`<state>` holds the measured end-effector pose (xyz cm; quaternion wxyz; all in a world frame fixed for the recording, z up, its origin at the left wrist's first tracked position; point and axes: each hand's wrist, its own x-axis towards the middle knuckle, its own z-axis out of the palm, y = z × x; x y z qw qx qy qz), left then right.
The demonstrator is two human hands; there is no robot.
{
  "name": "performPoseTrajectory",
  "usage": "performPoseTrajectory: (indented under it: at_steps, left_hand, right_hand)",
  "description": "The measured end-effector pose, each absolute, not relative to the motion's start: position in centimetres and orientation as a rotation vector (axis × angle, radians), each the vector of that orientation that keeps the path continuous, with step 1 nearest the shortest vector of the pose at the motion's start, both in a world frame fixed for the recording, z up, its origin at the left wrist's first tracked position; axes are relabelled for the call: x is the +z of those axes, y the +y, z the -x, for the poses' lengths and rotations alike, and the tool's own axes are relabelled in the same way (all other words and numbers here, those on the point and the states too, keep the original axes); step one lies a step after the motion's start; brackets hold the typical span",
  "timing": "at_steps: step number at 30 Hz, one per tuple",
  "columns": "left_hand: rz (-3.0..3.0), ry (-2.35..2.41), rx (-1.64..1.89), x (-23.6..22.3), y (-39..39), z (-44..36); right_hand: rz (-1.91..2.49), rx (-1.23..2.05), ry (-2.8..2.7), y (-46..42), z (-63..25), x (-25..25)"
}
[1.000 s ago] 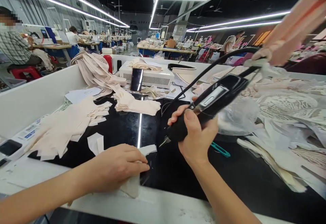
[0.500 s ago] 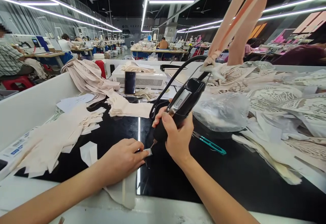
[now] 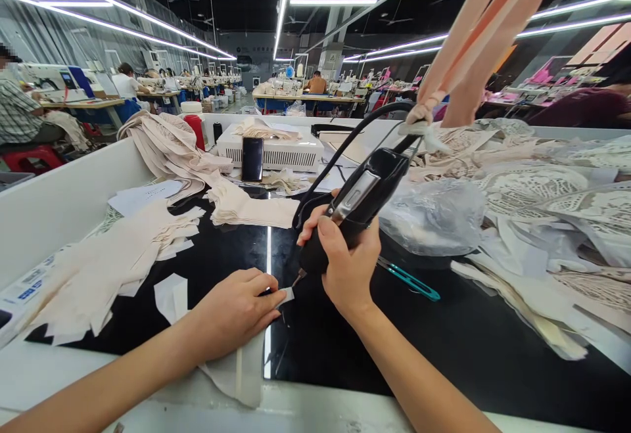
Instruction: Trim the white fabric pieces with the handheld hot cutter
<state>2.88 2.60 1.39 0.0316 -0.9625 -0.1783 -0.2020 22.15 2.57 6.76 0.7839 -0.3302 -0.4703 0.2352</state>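
Note:
My right hand (image 3: 352, 265) is wrapped around a black corded hand tool (image 3: 362, 196) with a silver panel on its side. Its thin metal tip (image 3: 298, 278) points down and left, close to the edge of a pale fabric piece (image 3: 286, 297); whether they touch, I cannot tell. Pressing that piece down on a glossy black board (image 3: 335, 347) is my left hand (image 3: 239, 315), its fingers closed together. Most of the fabric lies under the hand, and a loose end hangs toward me. Knotted peach fabric strips (image 3: 483, 32) run up from the tool's back end.
Stacked cream fabric pieces (image 3: 128, 249) lie at left, a folded stack (image 3: 251, 209) behind. Teal thread snips (image 3: 409, 280), a clear plastic bag (image 3: 434, 216) and lace pieces (image 3: 537, 190) lie at right. A phone (image 3: 252, 159) leans on a white box (image 3: 290, 150). Co-workers sit beyond.
The hand tool and my right hand have shifted slightly right, with the tool's back end swinging right and its strips following. My left hand stays almost in place on the fabric.

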Motion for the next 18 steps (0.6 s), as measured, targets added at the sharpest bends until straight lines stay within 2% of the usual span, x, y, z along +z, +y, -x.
performPoseTrajectory:
  at_steps: [18]
  left_hand:
    - [2.975,-0.554,-0.613,1.18,2.62,-2.89]
  right_hand:
    - [0.685,0.531,-1.029,1.88,-22.29,6.79]
